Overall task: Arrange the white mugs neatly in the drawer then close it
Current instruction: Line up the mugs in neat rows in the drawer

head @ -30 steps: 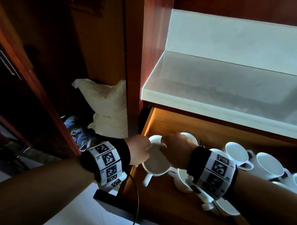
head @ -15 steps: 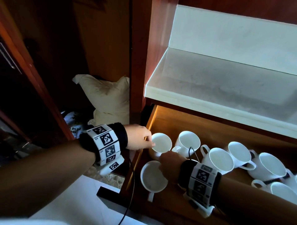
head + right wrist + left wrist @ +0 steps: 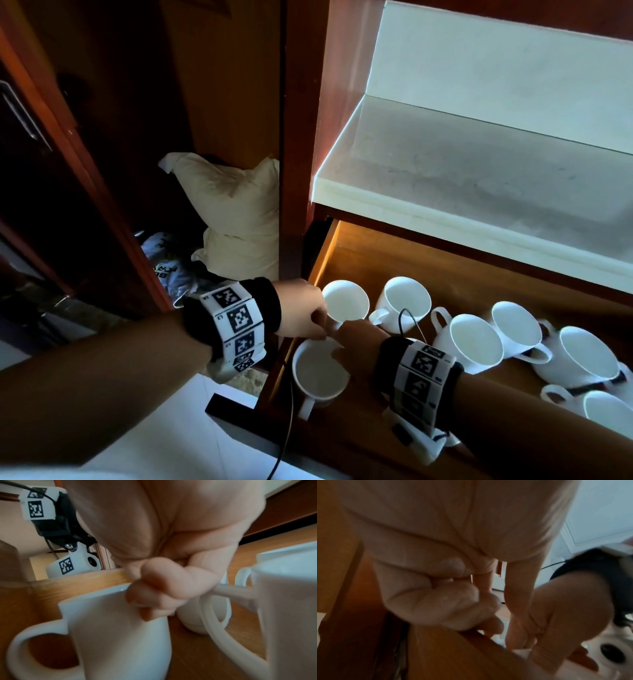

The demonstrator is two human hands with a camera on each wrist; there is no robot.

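Observation:
The wooden drawer (image 3: 479, 274) stands pulled out with several white mugs upright in it. One mug (image 3: 320, 375) sits in the near left corner, its handle pointing toward me. My right hand (image 3: 346, 337) pinches the far rim of this mug (image 3: 120, 635), fingers (image 3: 149, 601) curled over the edge. My left hand (image 3: 318, 325) hovers between it and the far-left mug (image 3: 346, 301). In the blurred left wrist view the left hand's fingers (image 3: 462, 601) are curled, and what they hold is unclear. More mugs (image 3: 476, 342) stand in a loose row to the right.
A white stone counter (image 3: 479, 178) overhangs the drawer's back. A dark wood post (image 3: 298, 137) borders the drawer on the left. Beyond it lie a cream pillow (image 3: 236, 212) and a bag in an open cupboard. A black cable (image 3: 287, 428) hangs from my left wrist.
The mug both hands carried now stands in the drawer's near left corner. My left hand reached to the far-left mug, then drew back toward the near one. My right hand stays on the rim.

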